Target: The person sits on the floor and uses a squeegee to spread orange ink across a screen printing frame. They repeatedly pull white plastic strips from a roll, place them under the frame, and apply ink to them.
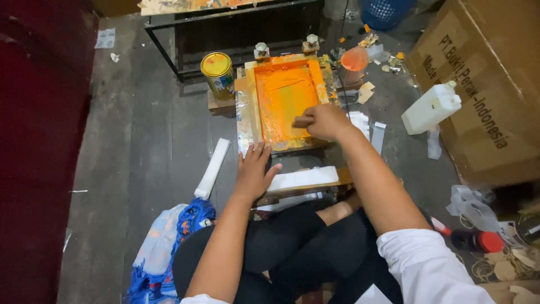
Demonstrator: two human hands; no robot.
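Note:
A wooden screen-printing frame (252,107) coated in orange ink lies on the floor ahead of my crossed legs. My right hand (326,121) is closed around a wooden squeegee (301,121) pressed on the screen's near right part. My left hand (254,171) lies flat, fingers spread, on the frame's near left corner, holding nothing. A white block (302,178) sits just below the frame, between my two arms.
A yellow-lidded tin (218,73) stands left of the frame, an orange cup (354,62) to its right. A white jug (432,107) and big cardboard box (484,84) sit further right. A white strip (212,168), blue cloth (169,247), red-capped bottle (478,241), dark table frame (236,28).

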